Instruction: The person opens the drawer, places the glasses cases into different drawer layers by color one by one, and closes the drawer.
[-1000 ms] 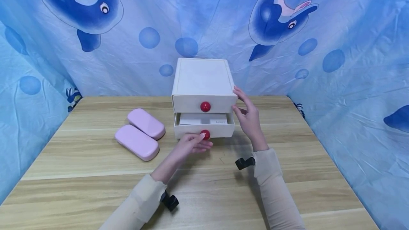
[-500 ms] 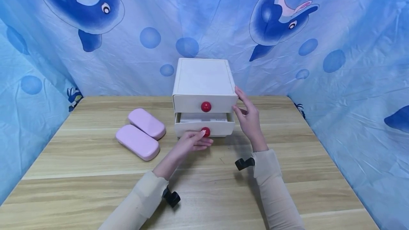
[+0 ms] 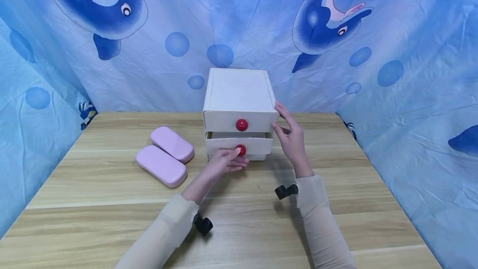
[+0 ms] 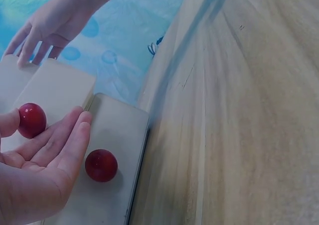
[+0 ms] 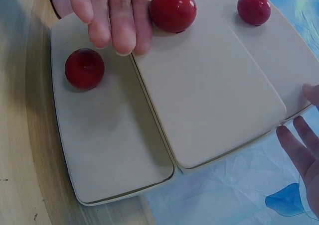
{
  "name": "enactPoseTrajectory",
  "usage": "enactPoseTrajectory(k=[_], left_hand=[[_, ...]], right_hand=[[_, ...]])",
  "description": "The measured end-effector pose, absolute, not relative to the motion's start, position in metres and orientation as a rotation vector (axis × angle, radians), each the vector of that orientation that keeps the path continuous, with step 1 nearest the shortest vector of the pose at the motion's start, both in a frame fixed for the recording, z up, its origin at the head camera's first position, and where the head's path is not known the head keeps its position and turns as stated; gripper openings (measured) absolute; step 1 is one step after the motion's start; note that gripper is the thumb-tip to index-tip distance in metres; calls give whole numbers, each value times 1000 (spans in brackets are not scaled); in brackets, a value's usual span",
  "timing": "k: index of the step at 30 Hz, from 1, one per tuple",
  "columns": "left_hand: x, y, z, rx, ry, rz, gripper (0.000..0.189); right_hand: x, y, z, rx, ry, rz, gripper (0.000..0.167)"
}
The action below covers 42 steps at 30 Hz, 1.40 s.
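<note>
The middle drawer [image 3: 257,146] of a white drawer cabinet [image 3: 239,90] stands partly pulled out, jutting toward the person near the middle of the bench [image 3: 336,219]. Its front panel runs crosswise, left to right, while its line of travel runs front to back, straight between the person and the cabinet. The left hand [image 3: 225,162] is the nearer one to its red knob [image 3: 242,150]: it comes in from the front left, thumb and index finger pinching the knob, the other fingers stretched out side by side below. From those fingers, the cabinet lies directly beyond, away from the person.

The right hand [image 3: 292,138] is at the cabinet's right front edge, level with the top drawer [image 3: 222,121]; its fingers are spread, the thumb at the front corner and fingertips against the side wall. In the left wrist view, the bottom drawer [image 4: 122,128] sits below the pulled-out one, its own knob [image 4: 101,165] free. Two lilac oblong cases [image 3: 161,166] lie side by side on the bench, left of the cabinet and apart from both hands.
</note>
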<state>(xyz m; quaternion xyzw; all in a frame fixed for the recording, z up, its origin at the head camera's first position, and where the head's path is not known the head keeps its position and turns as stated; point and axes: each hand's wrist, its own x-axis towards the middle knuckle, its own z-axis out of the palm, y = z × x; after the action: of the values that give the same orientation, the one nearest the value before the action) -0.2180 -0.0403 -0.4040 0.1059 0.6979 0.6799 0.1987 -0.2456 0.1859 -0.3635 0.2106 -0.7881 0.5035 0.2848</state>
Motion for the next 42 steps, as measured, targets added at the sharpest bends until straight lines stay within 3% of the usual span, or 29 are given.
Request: enactPoseTrajectory(k=[15,42], left_hand=[[-228,-37,-402,229,1961,1929,43],[-240,-39,-399,200,1937,1969,43]], right_hand=[[-246,181,-359,431,-2131,1434,43],[-249,176,-362,440,-2015,1452,37]])
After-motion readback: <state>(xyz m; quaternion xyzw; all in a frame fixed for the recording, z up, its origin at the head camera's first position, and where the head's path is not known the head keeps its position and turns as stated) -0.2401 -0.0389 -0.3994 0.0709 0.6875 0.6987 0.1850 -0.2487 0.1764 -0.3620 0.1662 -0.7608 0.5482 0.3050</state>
